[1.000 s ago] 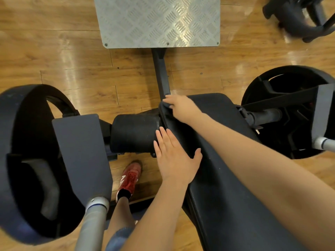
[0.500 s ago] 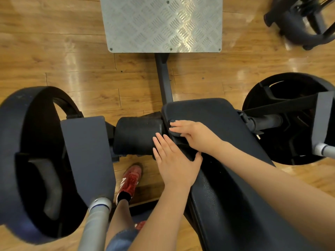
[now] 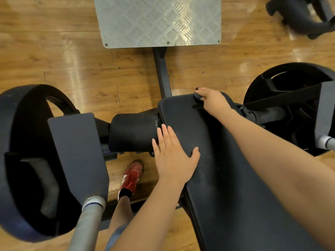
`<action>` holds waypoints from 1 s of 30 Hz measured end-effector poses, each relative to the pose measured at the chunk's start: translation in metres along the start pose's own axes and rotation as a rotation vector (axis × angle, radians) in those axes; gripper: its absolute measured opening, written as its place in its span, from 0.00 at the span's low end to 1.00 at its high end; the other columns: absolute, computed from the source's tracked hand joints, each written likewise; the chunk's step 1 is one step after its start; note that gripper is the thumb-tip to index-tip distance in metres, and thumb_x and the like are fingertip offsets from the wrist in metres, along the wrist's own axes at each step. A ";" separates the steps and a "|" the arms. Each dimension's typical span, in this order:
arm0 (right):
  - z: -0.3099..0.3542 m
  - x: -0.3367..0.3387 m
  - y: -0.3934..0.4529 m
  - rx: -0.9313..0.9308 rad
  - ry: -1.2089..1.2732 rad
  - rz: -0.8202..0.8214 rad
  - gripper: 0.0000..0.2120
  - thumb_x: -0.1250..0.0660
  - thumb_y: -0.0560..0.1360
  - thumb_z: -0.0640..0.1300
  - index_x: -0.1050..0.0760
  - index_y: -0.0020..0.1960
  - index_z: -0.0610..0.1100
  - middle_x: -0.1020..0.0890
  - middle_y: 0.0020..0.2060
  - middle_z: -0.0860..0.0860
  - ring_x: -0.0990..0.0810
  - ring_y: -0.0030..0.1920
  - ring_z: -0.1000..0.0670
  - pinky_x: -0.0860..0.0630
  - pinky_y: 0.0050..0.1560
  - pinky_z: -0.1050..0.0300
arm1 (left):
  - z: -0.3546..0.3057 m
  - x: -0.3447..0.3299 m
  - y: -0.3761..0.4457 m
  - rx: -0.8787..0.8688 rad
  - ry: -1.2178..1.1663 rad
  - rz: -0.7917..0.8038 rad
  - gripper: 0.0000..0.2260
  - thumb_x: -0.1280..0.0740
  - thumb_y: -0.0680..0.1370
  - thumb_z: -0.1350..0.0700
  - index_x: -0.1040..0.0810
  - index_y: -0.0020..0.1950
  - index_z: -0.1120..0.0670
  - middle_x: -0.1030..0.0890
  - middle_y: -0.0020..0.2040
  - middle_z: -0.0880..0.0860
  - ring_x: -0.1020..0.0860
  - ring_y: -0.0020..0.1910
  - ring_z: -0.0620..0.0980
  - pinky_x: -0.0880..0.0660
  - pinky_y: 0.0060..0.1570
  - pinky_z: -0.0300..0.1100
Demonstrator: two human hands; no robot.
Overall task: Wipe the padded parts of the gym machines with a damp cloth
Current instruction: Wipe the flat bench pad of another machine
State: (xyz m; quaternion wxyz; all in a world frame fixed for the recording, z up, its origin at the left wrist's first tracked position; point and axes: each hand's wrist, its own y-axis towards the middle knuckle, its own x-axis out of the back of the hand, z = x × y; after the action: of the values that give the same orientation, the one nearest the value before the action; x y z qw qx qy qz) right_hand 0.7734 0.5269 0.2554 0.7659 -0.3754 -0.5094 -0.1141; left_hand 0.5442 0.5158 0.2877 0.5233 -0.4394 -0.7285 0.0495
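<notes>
Wiping pad (image 3: 226,178), mid-frame: right hand (image 3: 213,103) apparently pinching dark cloth (image 3: 198,96); left hand (image 3: 174,156) spread flat. Risk: cloth slipping over far edge.

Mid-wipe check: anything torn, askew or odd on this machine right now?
Nothing looks damaged or askew. The bench pad looks intact, speckled near the left hand; whether that is damp or texture I can't tell. The right hand holds a dark cloth at the pad's far edge.

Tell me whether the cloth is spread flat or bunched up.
Bunched: only a small dark wad of cloth shows under the right hand's fingertips at the pad's far edge.
</notes>
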 end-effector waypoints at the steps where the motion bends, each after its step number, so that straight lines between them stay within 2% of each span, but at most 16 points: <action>1: -0.014 0.002 0.001 -0.022 -0.001 -0.025 0.21 0.44 0.78 0.31 0.29 0.68 0.43 0.31 0.70 0.49 0.32 0.68 0.44 0.35 0.67 0.53 | 0.000 0.000 0.001 0.003 0.001 0.000 0.42 0.47 0.78 0.34 0.64 0.78 0.58 0.63 0.79 0.56 0.65 0.78 0.53 0.65 0.73 0.50; 7: -0.046 0.005 -0.011 -0.049 -0.061 -0.022 0.20 0.45 0.79 0.33 0.34 0.70 0.40 0.35 0.72 0.44 0.37 0.71 0.43 0.39 0.68 0.51 | 0.000 -0.003 0.001 0.008 -0.004 -0.003 0.43 0.47 0.78 0.33 0.63 0.79 0.58 0.62 0.79 0.56 0.65 0.77 0.53 0.64 0.74 0.50; 10: -0.053 0.004 -0.034 -0.042 -0.006 -0.036 0.21 0.43 0.81 0.42 0.38 0.73 0.40 0.39 0.74 0.45 0.43 0.74 0.46 0.47 0.72 0.56 | 0.000 -0.003 0.001 0.010 -0.006 -0.002 0.43 0.47 0.78 0.33 0.64 0.79 0.58 0.63 0.79 0.56 0.65 0.77 0.53 0.64 0.74 0.50; 13: -0.060 0.007 -0.043 -0.033 -0.003 0.007 0.27 0.40 0.79 0.51 0.40 0.74 0.42 0.41 0.74 0.47 0.45 0.75 0.48 0.49 0.73 0.56 | 0.000 -0.002 0.002 0.009 -0.009 -0.002 0.43 0.47 0.78 0.34 0.64 0.78 0.58 0.63 0.79 0.56 0.65 0.78 0.53 0.63 0.74 0.50; 15: -0.061 0.009 -0.041 -0.025 -0.014 0.020 0.27 0.40 0.79 0.51 0.40 0.74 0.42 0.40 0.74 0.47 0.45 0.74 0.49 0.49 0.72 0.56 | 0.000 -0.002 0.001 0.009 -0.010 -0.002 0.43 0.47 0.78 0.34 0.64 0.78 0.58 0.63 0.79 0.56 0.65 0.78 0.53 0.63 0.74 0.51; 19: -0.059 0.012 -0.028 -0.002 -0.030 0.010 0.21 0.42 0.81 0.43 0.37 0.73 0.40 0.37 0.73 0.44 0.41 0.74 0.46 0.47 0.71 0.56 | 0.000 -0.004 0.002 0.010 -0.025 -0.019 0.42 0.46 0.78 0.34 0.63 0.79 0.58 0.62 0.80 0.56 0.65 0.78 0.53 0.63 0.74 0.50; 23: -0.057 0.010 -0.017 -0.041 -0.002 -0.009 0.21 0.43 0.81 0.41 0.37 0.73 0.40 0.38 0.73 0.45 0.42 0.74 0.47 0.47 0.72 0.56 | 0.001 -0.006 0.003 0.005 -0.027 -0.029 0.42 0.46 0.78 0.34 0.63 0.79 0.58 0.62 0.80 0.55 0.64 0.78 0.53 0.64 0.74 0.50; 28: -0.050 0.012 -0.031 -0.096 0.143 -0.080 0.22 0.38 0.79 0.48 0.32 0.70 0.40 0.30 0.69 0.46 0.34 0.70 0.46 0.40 0.68 0.56 | 0.003 -0.008 0.003 0.003 -0.003 -0.027 0.42 0.46 0.78 0.34 0.63 0.79 0.58 0.61 0.80 0.56 0.64 0.78 0.53 0.63 0.74 0.50; 30: -0.051 0.012 -0.047 -0.106 0.173 -0.083 0.24 0.37 0.78 0.50 0.32 0.70 0.42 0.31 0.70 0.47 0.34 0.70 0.47 0.40 0.68 0.56 | 0.003 -0.008 0.002 0.005 0.003 -0.029 0.42 0.46 0.78 0.34 0.63 0.79 0.58 0.61 0.80 0.56 0.63 0.78 0.53 0.62 0.75 0.50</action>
State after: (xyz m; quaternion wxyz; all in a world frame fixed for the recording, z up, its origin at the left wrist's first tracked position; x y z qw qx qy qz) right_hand 0.7881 0.4615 0.2769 0.7806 -0.3827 -0.4498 -0.2048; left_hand 0.5438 0.5128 0.2800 0.5261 -0.4275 -0.7339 0.0428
